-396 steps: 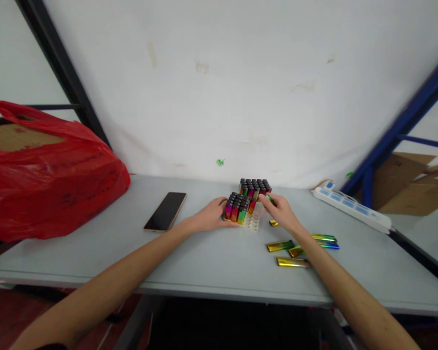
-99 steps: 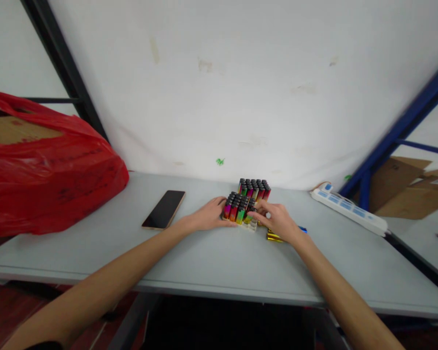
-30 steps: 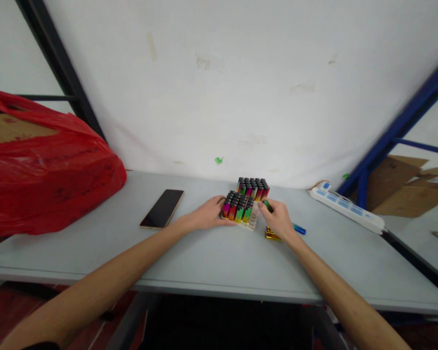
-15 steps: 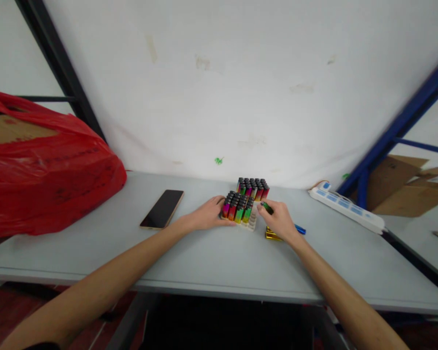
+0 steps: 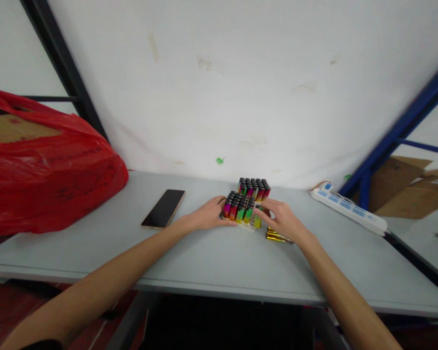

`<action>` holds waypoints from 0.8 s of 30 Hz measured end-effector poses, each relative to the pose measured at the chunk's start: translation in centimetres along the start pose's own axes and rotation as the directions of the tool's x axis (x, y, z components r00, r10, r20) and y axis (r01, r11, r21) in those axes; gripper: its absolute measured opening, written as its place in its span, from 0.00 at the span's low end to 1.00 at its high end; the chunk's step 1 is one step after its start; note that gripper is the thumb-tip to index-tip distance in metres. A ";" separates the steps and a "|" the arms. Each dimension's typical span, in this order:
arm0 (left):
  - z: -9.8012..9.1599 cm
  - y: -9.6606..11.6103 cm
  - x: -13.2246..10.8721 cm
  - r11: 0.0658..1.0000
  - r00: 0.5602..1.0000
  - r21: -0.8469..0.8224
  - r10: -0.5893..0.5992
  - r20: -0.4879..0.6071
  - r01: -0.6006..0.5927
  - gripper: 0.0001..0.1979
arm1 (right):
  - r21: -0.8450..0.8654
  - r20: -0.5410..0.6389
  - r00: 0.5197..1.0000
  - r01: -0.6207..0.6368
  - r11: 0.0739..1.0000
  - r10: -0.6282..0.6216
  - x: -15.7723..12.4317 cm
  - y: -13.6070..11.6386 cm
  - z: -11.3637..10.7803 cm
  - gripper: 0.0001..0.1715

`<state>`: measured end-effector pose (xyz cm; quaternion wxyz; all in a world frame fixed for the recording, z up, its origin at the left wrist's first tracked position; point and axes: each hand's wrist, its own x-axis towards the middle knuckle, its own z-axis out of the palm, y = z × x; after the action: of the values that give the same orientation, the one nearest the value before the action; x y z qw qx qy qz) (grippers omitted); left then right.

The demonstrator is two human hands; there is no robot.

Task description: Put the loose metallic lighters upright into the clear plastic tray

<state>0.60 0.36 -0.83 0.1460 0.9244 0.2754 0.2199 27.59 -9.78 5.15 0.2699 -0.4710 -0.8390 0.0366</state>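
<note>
Upright lighters (image 5: 238, 209) with black tops and shiny multicoloured bodies stand in rows in a pale tray (image 5: 246, 226). Around the tray's left side curls my left hand (image 5: 211, 214), thumb along the front and fingers behind. My right hand (image 5: 282, 219) pinches a yellow-green lighter (image 5: 258, 223) by its upper part, upright at the tray's right end. I cannot tell whether its base sits in a slot. Gold lighters (image 5: 276, 235) lie on the table just below my right hand, which partly covers them.
Behind the tray, more lighters (image 5: 253, 188) stand in a block near the wall. A phone (image 5: 163, 209) lies to the left, beyond it a red plastic bag (image 5: 54, 170). A white power strip (image 5: 348, 211) rests at the right, near cardboard boxes (image 5: 405, 187).
My right hand has turned the lighter from tilted to upright and brought it down to the tray's right end. The blue lighter beside the hand is now hidden. My left hand stays put.
</note>
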 end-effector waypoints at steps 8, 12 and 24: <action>-0.2 0.3 0.0 1.000 1.000 0.015 -0.012 0.014 0.012 0.43 | 0.063 -0.062 0.996 -0.066 0.996 0.070 0.2 -0.7 1.0 0.32; -0.1 0.2 -0.1 1.000 1.000 0.019 -0.018 0.015 0.018 0.43 | 0.132 -0.012 0.997 -0.070 0.989 0.072 0.5 -0.8 1.6 0.32; -0.1 0.1 -0.1 1.000 1.000 0.010 -0.020 0.018 0.020 0.42 | -0.041 0.100 0.992 -0.078 0.996 0.082 0.5 -0.1 2.8 0.27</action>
<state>0.55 0.24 -0.69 0.1461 0.9243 0.2842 0.2088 25.90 -8.91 2.98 0.2166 -0.5065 -0.8327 0.0557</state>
